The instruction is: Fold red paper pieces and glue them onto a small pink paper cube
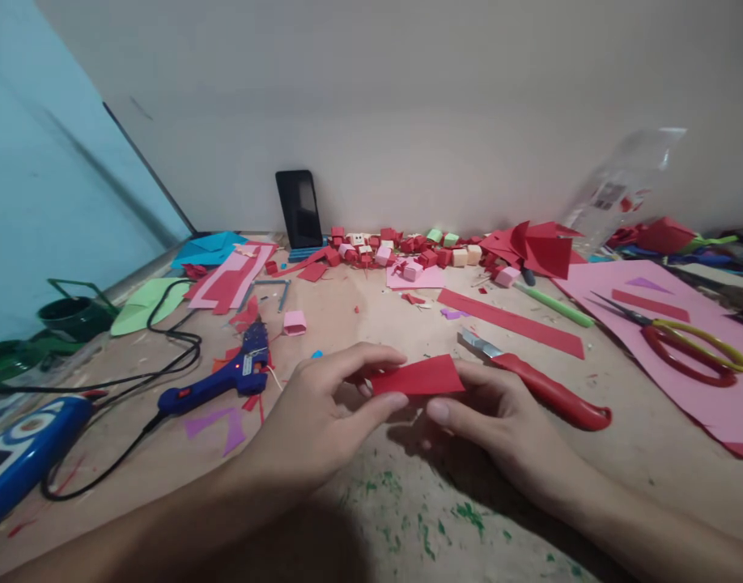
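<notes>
Between my two hands is a piece of red paper (418, 376), held just above the table and looking bent or folded. My left hand (332, 405) pinches its left end between thumb and fingers. At the right end, my right hand (493, 405) grips it with the fingers behind and the thumb low in front. Some of the fingertips are hidden behind the paper. Just beyond my right hand lies a red-handled utility knife (550, 390). A blue glue gun (222, 376) rests on the table left of my left hand.
Several small paper boxes (408, 251) are heaped along the wall, beside a leaning phone (299, 209). A red paper strip (511, 322) lies behind the knife. Scissors (681, 340) rest on pink paper (626, 324) at right. A black cord (104, 478) loops across the left side.
</notes>
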### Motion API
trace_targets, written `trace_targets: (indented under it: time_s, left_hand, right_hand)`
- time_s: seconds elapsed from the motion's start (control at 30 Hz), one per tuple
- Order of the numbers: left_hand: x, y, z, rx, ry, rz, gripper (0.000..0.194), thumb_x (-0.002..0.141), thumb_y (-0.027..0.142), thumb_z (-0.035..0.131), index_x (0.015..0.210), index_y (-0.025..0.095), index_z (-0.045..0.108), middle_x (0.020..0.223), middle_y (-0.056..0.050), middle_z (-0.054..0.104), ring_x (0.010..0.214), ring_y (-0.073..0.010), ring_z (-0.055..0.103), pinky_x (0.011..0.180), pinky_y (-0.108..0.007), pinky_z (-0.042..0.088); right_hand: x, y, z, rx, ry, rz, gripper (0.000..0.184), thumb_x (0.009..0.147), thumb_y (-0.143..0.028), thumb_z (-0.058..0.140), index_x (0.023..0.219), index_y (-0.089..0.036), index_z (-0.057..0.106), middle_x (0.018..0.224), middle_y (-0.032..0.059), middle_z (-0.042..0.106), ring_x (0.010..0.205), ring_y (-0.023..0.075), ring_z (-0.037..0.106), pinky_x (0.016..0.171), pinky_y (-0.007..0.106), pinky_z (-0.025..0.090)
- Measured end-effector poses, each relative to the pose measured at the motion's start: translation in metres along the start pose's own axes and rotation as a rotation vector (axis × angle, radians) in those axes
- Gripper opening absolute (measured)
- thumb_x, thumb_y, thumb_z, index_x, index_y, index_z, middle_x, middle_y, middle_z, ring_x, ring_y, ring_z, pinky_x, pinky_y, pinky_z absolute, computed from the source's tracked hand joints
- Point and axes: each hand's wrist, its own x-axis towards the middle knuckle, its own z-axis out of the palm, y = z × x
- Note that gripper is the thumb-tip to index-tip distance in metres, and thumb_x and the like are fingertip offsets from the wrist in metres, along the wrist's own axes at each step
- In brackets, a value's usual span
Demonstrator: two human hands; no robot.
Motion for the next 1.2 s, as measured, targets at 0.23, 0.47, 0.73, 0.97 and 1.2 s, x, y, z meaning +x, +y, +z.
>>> trace_targets:
  time_s: [0.23,0.47,0.73,0.97,1.2]
  left_hand:
    - [-0.0007,0.0021,0.0018,-0.085,-0.035,-0.085,0.021,0.085,0.029,0.074,0.105,0.027,0.081,0.099,-0.002,0.084,0.068,-0.0164,0.071,0.059,-0.024,0.057]
    - [0.0027,0.0004,0.0070,-0.353,-0.115,-0.287,0.029,0.082,0.032,0.075,0.110,0.023,0.079,0.087,-0.004,0.082,0.077,-0.0212,0.077,0.068,-0.029,0.060]
    - [0.0004,0.0028,0.0050,-0.200,-0.214,-0.169,0.021,0.094,0.027,0.063,0.087,0.017,0.080,0.076,-0.001,0.077,0.061,-0.0105,0.061,0.059,-0.020,0.050]
    - [-0.0009,0.0028,0.0041,-0.059,-0.189,0.001,0.024,0.099,0.020,0.060,0.086,0.018,0.080,0.071,0.003,0.074,0.059,-0.0078,0.060,0.057,-0.016,0.045]
    - [-0.0028,0.0003,0.0051,-0.179,-0.198,-0.125,0.018,0.096,0.022,0.067,0.086,0.019,0.081,0.073,0.002,0.075,0.063,-0.0086,0.062,0.058,-0.016,0.046]
  right_hand:
    - [-0.0019,0.0007,-0.0020,-0.078,0.016,-0.013,0.022,0.093,-0.042,0.079,0.097,-0.020,0.084,0.074,0.0039,0.077,0.065,0.0136,0.071,0.064,0.024,0.059]
    - [-0.0047,0.0011,-0.0048,-0.104,0.007,-0.026,0.022,0.097,-0.039,0.075,0.097,-0.019,0.085,0.076,0.0052,0.078,0.066,0.0142,0.072,0.066,0.025,0.060]
    - [-0.0030,0.0024,-0.0030,-0.033,-0.008,-0.063,0.022,0.098,-0.037,0.075,0.093,-0.018,0.085,0.072,0.0046,0.078,0.064,0.0109,0.070,0.064,0.020,0.058]
    - [-0.0032,0.0001,-0.0003,-0.092,0.044,-0.048,0.022,0.096,-0.034,0.076,0.085,-0.018,0.086,0.072,0.0053,0.080,0.062,0.0101,0.070,0.061,0.017,0.056]
    - [-0.0030,-0.0004,0.0024,-0.154,0.080,-0.064,0.026,0.097,-0.037,0.074,0.084,-0.020,0.088,0.066,0.0055,0.078,0.059,0.0108,0.070,0.059,0.017,0.057]
